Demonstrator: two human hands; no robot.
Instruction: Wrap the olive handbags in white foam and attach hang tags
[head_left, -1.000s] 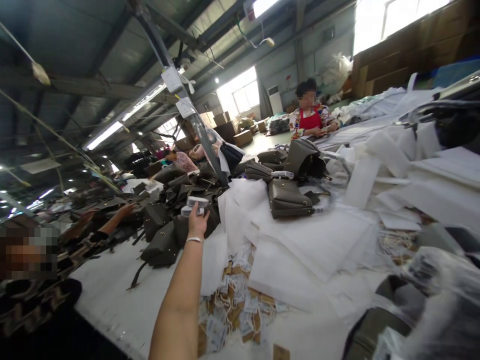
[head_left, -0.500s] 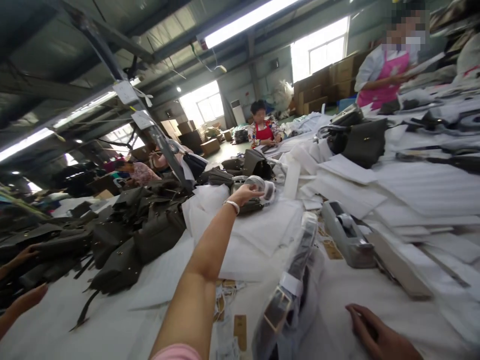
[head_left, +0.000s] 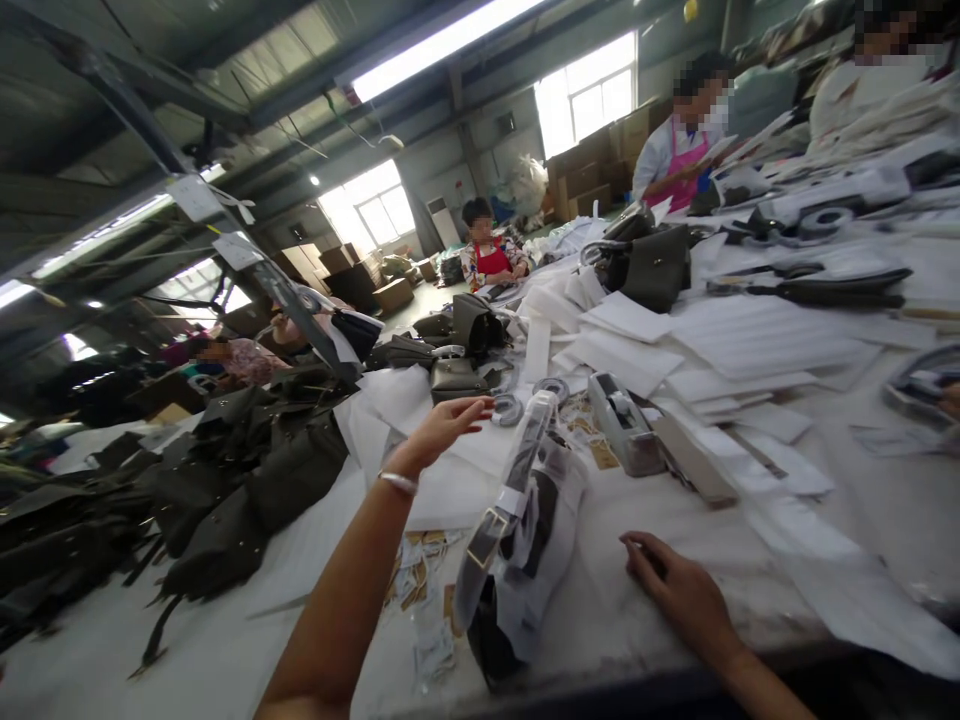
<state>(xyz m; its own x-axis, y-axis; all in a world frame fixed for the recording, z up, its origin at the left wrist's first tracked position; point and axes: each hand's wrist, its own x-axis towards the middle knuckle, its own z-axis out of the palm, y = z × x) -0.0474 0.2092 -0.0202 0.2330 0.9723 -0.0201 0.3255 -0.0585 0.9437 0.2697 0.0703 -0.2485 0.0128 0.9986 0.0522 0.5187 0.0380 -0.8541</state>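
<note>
My left hand (head_left: 444, 432), with a silver bangle at its wrist, is open and reaches over the table with outstretched fingers. Just beyond its fingertips lies a plastic-wrapped coiled strap (head_left: 508, 409); a second coil (head_left: 553, 388) rests beside it. Between my hands is a dark handbag (head_left: 540, 540) in clear wrap, its buckled strap (head_left: 487, 537) lying along it. To its right my right hand (head_left: 679, 590) hovers low over the table, thumb and fingertips closed together; whatever they hold, if anything, is too small to make out.
A grey tape dispenser (head_left: 628, 428) stands behind my right hand, beside a grey-brown flat block (head_left: 694, 462). White foam sheets (head_left: 750, 345) spread across the right. Dark bags (head_left: 217, 520) pile up on the left. Paper tags (head_left: 411, 570) lie near the front. People work across the table.
My left hand has drawn back from the coiled strap, which now lies on the table, and its fingers have straightened. The camera view has shifted right. My right hand keeps its closed fingers.
</note>
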